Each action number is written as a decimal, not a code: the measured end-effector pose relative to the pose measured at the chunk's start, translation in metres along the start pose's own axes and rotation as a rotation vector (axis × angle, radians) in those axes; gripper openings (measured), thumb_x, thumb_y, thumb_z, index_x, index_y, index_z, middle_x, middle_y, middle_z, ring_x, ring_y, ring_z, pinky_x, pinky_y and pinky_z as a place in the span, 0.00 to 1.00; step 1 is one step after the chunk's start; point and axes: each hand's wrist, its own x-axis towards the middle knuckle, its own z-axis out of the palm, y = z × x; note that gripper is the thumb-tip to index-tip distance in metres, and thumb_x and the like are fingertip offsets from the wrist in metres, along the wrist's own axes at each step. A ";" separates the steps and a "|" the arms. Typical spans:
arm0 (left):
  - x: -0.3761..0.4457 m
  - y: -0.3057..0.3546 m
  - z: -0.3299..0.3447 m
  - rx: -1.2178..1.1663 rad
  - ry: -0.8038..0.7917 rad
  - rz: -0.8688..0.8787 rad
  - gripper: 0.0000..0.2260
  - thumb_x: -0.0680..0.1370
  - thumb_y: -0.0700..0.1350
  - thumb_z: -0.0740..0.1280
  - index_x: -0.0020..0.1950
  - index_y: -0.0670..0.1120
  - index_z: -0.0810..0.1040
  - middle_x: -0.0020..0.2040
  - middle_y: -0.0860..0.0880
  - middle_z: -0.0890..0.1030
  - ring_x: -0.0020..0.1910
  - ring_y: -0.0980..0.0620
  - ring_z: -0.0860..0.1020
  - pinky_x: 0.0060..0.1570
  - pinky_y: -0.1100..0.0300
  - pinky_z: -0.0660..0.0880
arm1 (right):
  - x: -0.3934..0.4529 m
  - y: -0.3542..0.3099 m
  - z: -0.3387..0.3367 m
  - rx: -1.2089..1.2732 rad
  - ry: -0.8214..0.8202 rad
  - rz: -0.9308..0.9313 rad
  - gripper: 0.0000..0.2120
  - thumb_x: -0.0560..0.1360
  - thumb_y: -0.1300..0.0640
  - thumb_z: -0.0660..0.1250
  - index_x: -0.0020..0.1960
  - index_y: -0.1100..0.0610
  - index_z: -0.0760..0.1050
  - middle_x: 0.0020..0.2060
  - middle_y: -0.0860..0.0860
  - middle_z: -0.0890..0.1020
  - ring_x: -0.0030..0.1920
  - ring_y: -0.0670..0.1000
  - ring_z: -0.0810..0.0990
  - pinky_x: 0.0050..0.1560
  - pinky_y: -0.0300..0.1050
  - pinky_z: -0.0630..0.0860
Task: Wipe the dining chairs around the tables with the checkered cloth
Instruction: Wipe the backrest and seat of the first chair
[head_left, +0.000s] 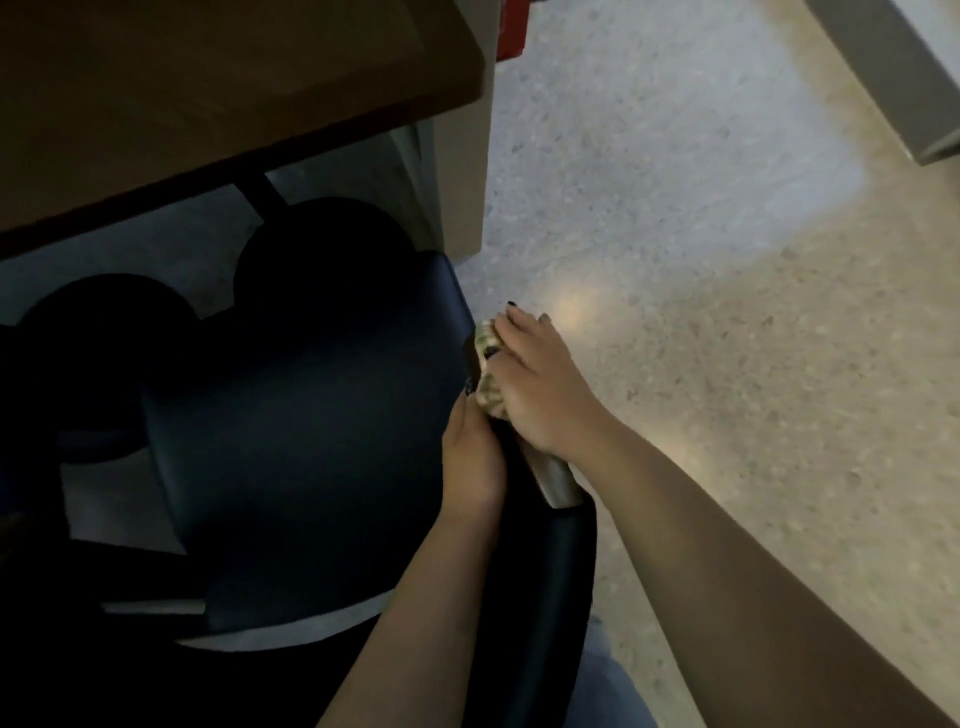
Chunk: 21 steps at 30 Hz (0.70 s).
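A dark blue padded dining chair (301, 426) stands pushed partly under a brown wooden table (208, 93). Its metal frame bar (556, 480) runs along the seat's right side. The checkered cloth (488, 364) is bunched against that right edge of the seat. My right hand (540, 384) lies over the cloth, fingers wrapped around it and pressing it to the frame. My left hand (472, 457) grips the seat's right edge just below the cloth, fingertips touching it. Most of the cloth is hidden under my right hand.
Two round dark stool or chair seats (317, 265) (104, 332) sit under the table to the left. A pale pillar or table support (457, 156) stands behind the chair. Speckled floor (727, 312) stretches to the right; a grey unit (904, 73) is at the top right.
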 end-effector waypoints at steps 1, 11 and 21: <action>0.000 0.004 0.004 0.022 0.011 -0.002 0.16 0.84 0.47 0.54 0.57 0.43 0.80 0.54 0.42 0.82 0.56 0.45 0.80 0.62 0.43 0.73 | 0.011 -0.003 -0.003 0.147 0.021 0.056 0.17 0.80 0.63 0.52 0.66 0.69 0.68 0.67 0.61 0.70 0.67 0.51 0.68 0.69 0.39 0.59; 0.012 0.043 0.035 0.294 0.169 -0.096 0.22 0.82 0.54 0.53 0.72 0.45 0.68 0.63 0.44 0.75 0.58 0.46 0.74 0.59 0.51 0.70 | 0.056 0.044 -0.012 0.569 0.073 0.447 0.12 0.76 0.53 0.62 0.44 0.59 0.81 0.44 0.59 0.82 0.45 0.58 0.81 0.53 0.55 0.78; -0.009 0.050 0.050 0.581 0.447 0.136 0.16 0.82 0.48 0.57 0.70 0.51 0.72 0.64 0.53 0.77 0.55 0.61 0.75 0.50 0.72 0.69 | 0.057 0.047 -0.020 0.551 -0.162 -0.002 0.14 0.78 0.55 0.57 0.61 0.47 0.76 0.60 0.47 0.78 0.61 0.46 0.76 0.68 0.51 0.69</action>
